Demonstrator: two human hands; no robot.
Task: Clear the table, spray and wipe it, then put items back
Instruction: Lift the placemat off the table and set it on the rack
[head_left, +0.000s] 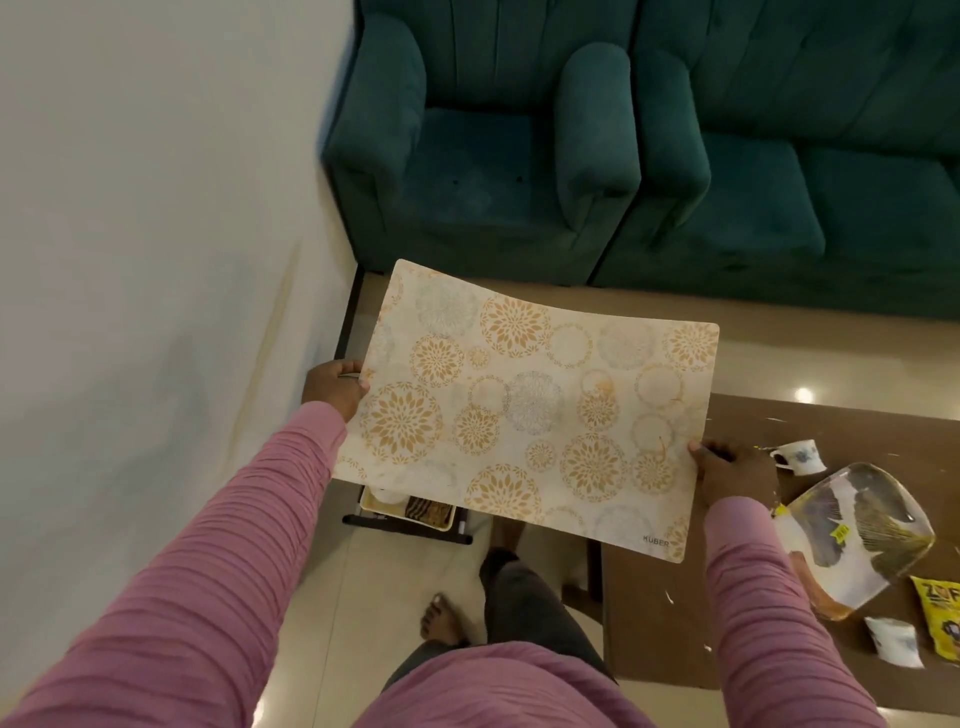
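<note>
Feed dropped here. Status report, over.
Holding cream floral placemat aloft, left hand and right hand gripping its ends. Uncleared on brown table: white cup, clear plate, yellow packet.

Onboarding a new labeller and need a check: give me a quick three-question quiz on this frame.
1. True or false: the left hand and the right hand both grip the placemat.
2. The placemat is: A rolled up, B held open in the air, C folded in half.
3. Which thing on the table lies nearest the right hand?

Key: 1 true; 2 B; 3 the cup.
</note>
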